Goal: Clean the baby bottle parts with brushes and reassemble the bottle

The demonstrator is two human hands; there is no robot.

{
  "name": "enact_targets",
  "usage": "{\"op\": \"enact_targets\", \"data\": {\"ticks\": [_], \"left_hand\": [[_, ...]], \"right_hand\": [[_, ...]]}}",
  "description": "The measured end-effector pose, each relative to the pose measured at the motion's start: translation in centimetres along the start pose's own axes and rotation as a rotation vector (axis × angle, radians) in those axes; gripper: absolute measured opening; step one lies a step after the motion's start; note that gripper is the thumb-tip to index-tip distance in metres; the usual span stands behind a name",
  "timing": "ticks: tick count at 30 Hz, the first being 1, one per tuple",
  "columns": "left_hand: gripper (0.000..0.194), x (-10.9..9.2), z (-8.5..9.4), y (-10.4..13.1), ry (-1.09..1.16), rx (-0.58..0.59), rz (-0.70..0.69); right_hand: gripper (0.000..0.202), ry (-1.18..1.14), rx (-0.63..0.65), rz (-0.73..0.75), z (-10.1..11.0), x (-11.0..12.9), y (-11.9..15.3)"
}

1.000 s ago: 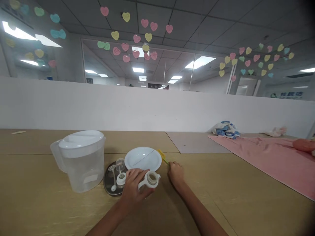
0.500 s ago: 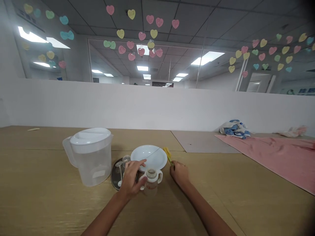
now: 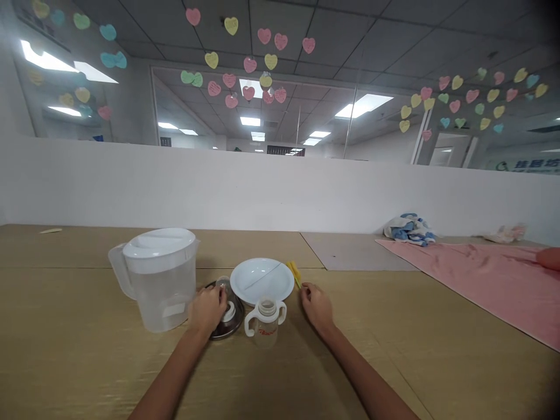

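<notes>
My left hand (image 3: 207, 309) is over a dark round metal tray (image 3: 227, 333), its fingers curled and closed; whatever they hold is hidden. Beside the fingertips on that tray lie a clear dome cap (image 3: 223, 282) and a white ring-shaped piece (image 3: 228, 313). Fingers closed, my right hand (image 3: 317, 305) rests on the table around the handle end of a small brush (image 3: 294, 270) with a yellow head. Between my hands an open baby bottle (image 3: 266, 332) with two white handles and red print stands upright. Behind it sits a white bowl (image 3: 245, 277) with a thin, straight object across it.
A lidded clear plastic pitcher (image 3: 163, 291) stands left of the tray. To the right, a pink cloth (image 3: 476, 280) covers part of the table, with a crumpled blue and white cloth (image 3: 409, 228) behind it. A white wall (image 3: 271, 192) runs along the back.
My left hand has moved left from beside the bottle to the tray, and its fingers have closed. The white spoon-like piece on the tray is now out of sight. My right hand stays by the brush.
</notes>
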State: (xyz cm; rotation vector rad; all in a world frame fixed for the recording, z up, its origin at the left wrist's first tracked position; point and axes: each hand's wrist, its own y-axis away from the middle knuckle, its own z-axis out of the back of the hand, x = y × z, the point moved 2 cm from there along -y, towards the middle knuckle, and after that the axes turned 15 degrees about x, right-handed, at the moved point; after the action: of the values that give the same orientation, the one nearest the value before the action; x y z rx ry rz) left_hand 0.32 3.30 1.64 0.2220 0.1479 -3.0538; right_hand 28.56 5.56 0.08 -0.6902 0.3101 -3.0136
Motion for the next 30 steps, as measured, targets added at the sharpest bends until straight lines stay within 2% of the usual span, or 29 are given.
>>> {"op": "enact_targets", "data": {"ticks": [5,9,12,15,16,19,22,24,26,30], "left_hand": [[0.046,-0.7,-0.1,0.5,-0.011,0.086,0.020],[0.058,-0.7,0.0,0.6,0.024,0.139,0.044],[0.057,-0.4,0.0,0.5,0.052,0.137,0.044],[0.049,-0.4,0.5,0.4,0.027,0.036,0.023],[0.048,-0.4,0.7,0.4,0.015,-0.020,0.007],[0.045,-0.5,1.2,0.3,0.013,-0.231,-0.114],[0.035,-0.8,1.2,0.3,0.095,-0.472,-0.335],[0.033,-1.2,1.1,0.4,0.173,-0.576,-0.467],[0.035,-1.8,0.8,0.5,0.238,-0.596,-0.548],[0.039,-3.2,0.3,0.6,0.290,-0.491,-0.631]], "right_hand": [[0.030,-0.031,-0.038,0.041,-0.3,0.1,0.0],[0.032,-0.036,-0.122,0.088,0.9,1.2,-0.3],[0.034,-0.014,-0.042,0.182,2.0,3.4,-1.4],[0.035,0.049,0.236,0.217,2.3,6.1,-3.6],[0.035,0.058,0.284,0.234,2.2,7.0,-4.3],[0.031,0.078,0.368,0.272,1.4,8.8,-6.2],[0.029,0.113,0.418,0.276,0.2,9.5,-7.0],[0.027,0.144,0.436,0.262,-0.5,9.5,-7.1],[0.027,0.173,0.438,0.245,-0.9,9.4,-7.0],[0.028,0.212,0.407,0.218,-1.4,9.3,-7.1]]}}
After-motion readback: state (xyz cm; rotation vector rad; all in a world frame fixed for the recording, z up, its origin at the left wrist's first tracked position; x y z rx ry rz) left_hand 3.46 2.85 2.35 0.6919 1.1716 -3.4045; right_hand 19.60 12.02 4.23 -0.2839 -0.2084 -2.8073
